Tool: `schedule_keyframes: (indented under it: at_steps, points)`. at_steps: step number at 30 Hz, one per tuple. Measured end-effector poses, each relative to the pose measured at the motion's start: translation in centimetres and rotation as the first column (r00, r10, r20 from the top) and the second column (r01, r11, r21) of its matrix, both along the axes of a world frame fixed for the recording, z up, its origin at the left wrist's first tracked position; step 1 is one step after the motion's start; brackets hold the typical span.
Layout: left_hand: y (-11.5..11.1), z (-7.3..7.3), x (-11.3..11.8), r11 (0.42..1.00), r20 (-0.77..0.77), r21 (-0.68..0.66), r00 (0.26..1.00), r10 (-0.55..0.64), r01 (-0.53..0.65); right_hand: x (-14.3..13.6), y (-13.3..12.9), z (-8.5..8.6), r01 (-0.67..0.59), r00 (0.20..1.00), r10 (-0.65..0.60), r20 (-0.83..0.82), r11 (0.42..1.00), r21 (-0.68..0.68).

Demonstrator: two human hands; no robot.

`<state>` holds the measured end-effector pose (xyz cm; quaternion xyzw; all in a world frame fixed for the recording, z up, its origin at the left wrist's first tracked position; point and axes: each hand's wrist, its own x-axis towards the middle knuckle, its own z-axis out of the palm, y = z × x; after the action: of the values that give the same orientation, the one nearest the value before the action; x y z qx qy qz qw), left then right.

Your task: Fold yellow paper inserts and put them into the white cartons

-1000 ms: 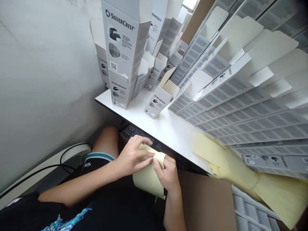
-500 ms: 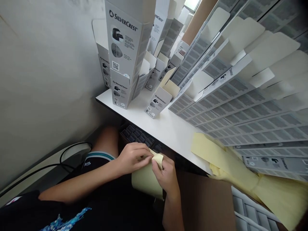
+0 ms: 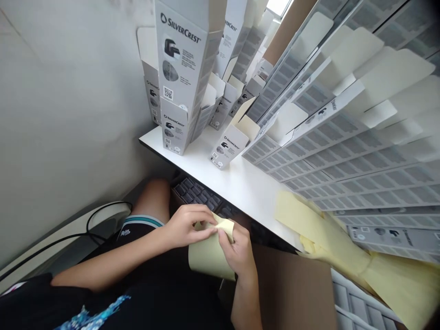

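A pale yellow sheet of paper [image 3: 209, 256] hangs curled above my lap, its upper edge pinched in both hands. My left hand [image 3: 192, 224] is closed on that edge from the left, thumb and fingertips pressed together. From the right, my right hand [image 3: 237, 247] grips the same edge with the thumb on top, and a corner of the paper stands up between the two hands. Whether anything is wrapped inside the paper is hidden.
Ahead is a white table [image 3: 240, 188] carrying an open-topped small SilverCrest box [image 3: 228, 146], taller grey boxes [image 3: 182, 55] and a long stack of boxes [image 3: 343, 133]. Crumpled yellow paper [image 3: 316, 224] lies at right. Below are dark packed items [image 3: 197, 192], brown cardboard [image 3: 295, 288] and a black cable [image 3: 92, 220].
My hands stay on the paper, and its pinched upper edge is spread slightly wider between them. The whole view has shifted a little.
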<state>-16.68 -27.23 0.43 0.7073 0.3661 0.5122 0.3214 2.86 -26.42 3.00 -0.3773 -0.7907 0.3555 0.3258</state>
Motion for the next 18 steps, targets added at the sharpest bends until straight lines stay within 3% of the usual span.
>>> schedule_keyframes:
  at_steps: [8, 18]
  points:
    - [-0.1, 0.18, -0.55, 0.987, -0.052, -0.135, 0.994, -0.092, 0.085, 0.1, 0.2, 0.09, -0.074, 0.996, 0.071, 0.056, 0.996, 0.043]
    - [0.06, -0.46, 0.17, 0.999, -0.116, 0.022, 0.992, 0.041, -0.039, -0.11, 0.52, -0.38, -0.041, 0.997, 0.041, 0.058, 0.999, -0.002]
